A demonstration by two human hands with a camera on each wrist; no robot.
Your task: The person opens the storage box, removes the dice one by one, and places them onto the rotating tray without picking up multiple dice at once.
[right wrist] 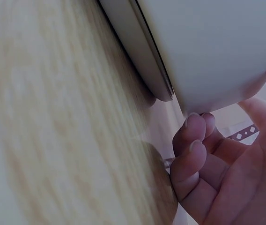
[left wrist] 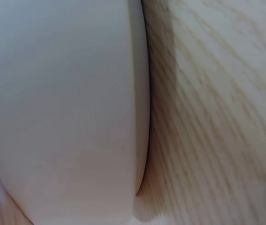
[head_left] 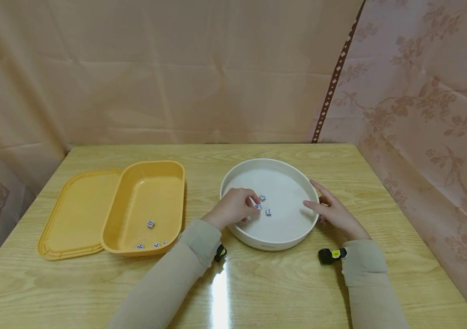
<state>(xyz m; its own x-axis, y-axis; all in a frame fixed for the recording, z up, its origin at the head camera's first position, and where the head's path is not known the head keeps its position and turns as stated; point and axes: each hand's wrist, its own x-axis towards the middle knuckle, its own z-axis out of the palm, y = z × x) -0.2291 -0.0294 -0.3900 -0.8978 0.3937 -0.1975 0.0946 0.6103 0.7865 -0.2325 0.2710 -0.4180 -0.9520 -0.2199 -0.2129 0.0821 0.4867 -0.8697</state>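
My left hand [head_left: 235,207] reaches over the near left rim of a round white tray [head_left: 289,183] and pinches a white die [head_left: 257,206] with blue pips between thumb and fingertips. Close by on the tray floor lie a second die [head_left: 262,198] and a third die [head_left: 268,213]. At the tray's right side, my right hand [head_left: 338,214] grips the rim, thumb over the inside and fingers outside. The right wrist view shows its curled fingers [right wrist: 189,164] at the tray wall [right wrist: 222,51]. In the left wrist view the tray wall [left wrist: 67,93] hides most of the left hand.
Left of the tray stands a yellow rectangular box [head_left: 143,196] with several dice near its front end. Its yellow lid [head_left: 81,214] lies flat, partly under the box's left side. Both stand on a wooden table [head_left: 274,292], with curtains [head_left: 184,73] behind and at the sides.
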